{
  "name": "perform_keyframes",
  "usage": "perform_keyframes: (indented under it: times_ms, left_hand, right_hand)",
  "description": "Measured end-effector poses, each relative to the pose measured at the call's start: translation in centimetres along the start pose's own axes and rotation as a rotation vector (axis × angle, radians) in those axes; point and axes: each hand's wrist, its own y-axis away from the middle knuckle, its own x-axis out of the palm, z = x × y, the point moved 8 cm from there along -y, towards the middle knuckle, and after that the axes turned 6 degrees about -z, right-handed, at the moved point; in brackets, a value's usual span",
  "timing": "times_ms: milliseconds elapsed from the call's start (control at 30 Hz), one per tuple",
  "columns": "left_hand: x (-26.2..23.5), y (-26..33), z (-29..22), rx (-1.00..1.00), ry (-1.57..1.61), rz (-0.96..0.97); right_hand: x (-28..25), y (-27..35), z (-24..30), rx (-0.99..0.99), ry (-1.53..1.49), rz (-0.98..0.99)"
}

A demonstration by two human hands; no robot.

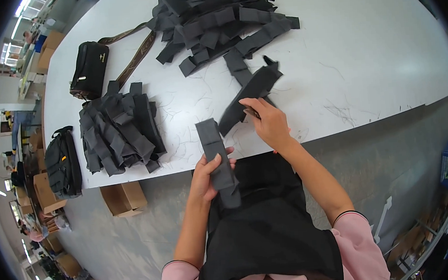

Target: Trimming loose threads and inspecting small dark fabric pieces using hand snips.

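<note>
My left hand (206, 178) grips a dark grey fabric strip (212, 143), thumb on top and fingers behind, just off the table's front edge. My right hand (271, 123) is closed around a small dark tool (252, 113), mostly hidden by the fingers, so its exact kind does not show. Beyond that hand, a wider dark strip (242, 99) lies at a slant, with its near end close to the strip in my left hand. Another strip (237, 68) reaches out from the pile beneath it. Whether my right fingers touch the slanted strip is unclear.
A large pile of dark fabric strips (209, 22) covers the table's far middle. To the left lies a smaller pile (118, 130), near a black shoulder bag (89, 70) with a patterned strap. Loose threads dot the white table (365, 60). A cardboard box (123, 199) stands below its edge.
</note>
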Motion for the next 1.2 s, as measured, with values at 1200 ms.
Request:
perform_keyframes:
  times_ms: [1200]
  left_hand:
    - [-1.8, 6.2, -5.6, 0.201, 0.030, -0.026]
  right_hand:
    - [2.8, 5.3, 5.0, -0.124, 0.004, 0.256]
